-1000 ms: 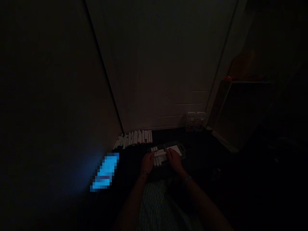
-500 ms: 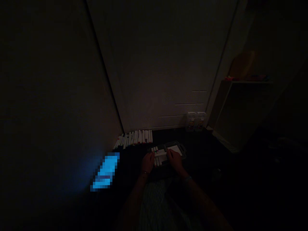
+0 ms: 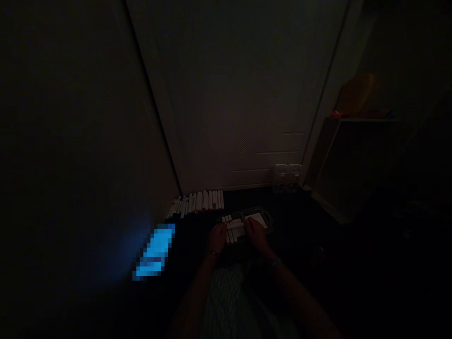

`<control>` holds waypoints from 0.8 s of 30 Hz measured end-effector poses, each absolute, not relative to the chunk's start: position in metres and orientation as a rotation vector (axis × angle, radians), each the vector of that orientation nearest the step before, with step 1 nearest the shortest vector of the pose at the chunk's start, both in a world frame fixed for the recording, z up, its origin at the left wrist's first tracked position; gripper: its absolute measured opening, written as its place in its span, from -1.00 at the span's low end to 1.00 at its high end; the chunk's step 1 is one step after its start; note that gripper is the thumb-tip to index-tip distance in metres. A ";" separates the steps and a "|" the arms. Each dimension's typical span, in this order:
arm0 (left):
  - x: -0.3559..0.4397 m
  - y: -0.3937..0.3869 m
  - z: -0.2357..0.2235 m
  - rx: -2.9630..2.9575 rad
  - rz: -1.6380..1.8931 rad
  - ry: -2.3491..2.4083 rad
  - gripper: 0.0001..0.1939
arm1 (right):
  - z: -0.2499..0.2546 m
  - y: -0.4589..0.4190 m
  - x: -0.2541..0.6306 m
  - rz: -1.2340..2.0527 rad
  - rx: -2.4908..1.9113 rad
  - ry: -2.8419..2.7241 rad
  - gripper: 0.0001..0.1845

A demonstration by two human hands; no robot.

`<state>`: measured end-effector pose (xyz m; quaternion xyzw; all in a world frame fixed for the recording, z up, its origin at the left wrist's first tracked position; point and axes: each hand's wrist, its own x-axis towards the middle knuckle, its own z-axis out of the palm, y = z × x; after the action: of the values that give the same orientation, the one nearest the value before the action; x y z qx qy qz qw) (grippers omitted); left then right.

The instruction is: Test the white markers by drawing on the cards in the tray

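Note:
In dim light, a white marker (image 3: 235, 226) lies sideways between my two hands. The fingers of my left hand (image 3: 216, 238) are closed on its left end. At the other end, my right hand (image 3: 256, 234) pinches it. Under and behind the hands is an open clear plastic case (image 3: 270, 220). Three or so white markers (image 3: 230, 236) stand side by side in its left part, partly covered by the held one. A white sheet or insert (image 3: 260, 220) shows in the right part. My fingertips are hard to make out in the dark.
Several white markers (image 3: 199, 201) lie in a row at the back left of the dark tabletop (image 3: 293, 212). Two clear plastic cases (image 3: 286, 179) stand against the back panel. A glowing blurred screen (image 3: 155, 252) is at the left, and a shelf unit (image 3: 348, 160) rises at the right.
The picture has become slightly darker. Both hands keep nearly the same place, with the marker still between them.

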<state>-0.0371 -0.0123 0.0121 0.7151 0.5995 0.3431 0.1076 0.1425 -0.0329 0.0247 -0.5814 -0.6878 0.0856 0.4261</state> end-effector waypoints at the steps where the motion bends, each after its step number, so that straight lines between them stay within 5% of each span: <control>1: -0.037 -0.012 0.012 2.104 1.015 1.760 -0.57 | 0.024 -0.033 0.142 0.216 -1.454 -1.714 -0.59; 24: -0.033 -0.024 0.027 1.987 1.212 1.622 -0.71 | 0.029 -0.035 0.141 0.402 -1.329 -1.538 -0.64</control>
<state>-0.0333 -0.0245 0.0272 0.6923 0.5651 0.4224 0.1516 0.1415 -0.0347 0.0285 -0.5517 -0.6388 0.1669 0.5096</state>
